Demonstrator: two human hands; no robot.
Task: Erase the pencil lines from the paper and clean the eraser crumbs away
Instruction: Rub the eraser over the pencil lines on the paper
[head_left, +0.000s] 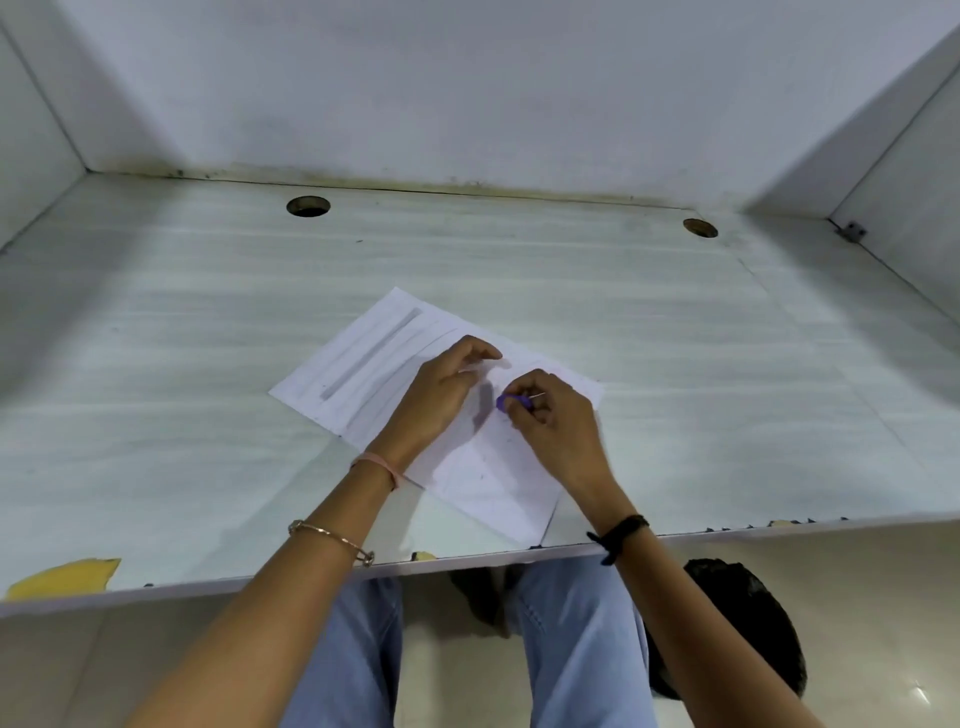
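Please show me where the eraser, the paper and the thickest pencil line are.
eraser (510, 402): head view, on its purple end that shows.
paper (488, 493): head view, on a bare part toward its nearest corner.
pencil line (371, 353): head view, on the middle of the thick grey stroke.

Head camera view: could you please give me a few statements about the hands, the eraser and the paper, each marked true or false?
1. The right hand pinches a purple eraser over the paper. True.
2. The left hand holds a pencil. False: it rests on the paper and holds nothing.
3. Every pencil line is already erased. False: a thick grey line still shows on the sheet's far-left part.
4. The paper lies flat on the desk. True.
5. The desk has one round hole. False: there are two near its far edge, one on the left and one on the right.
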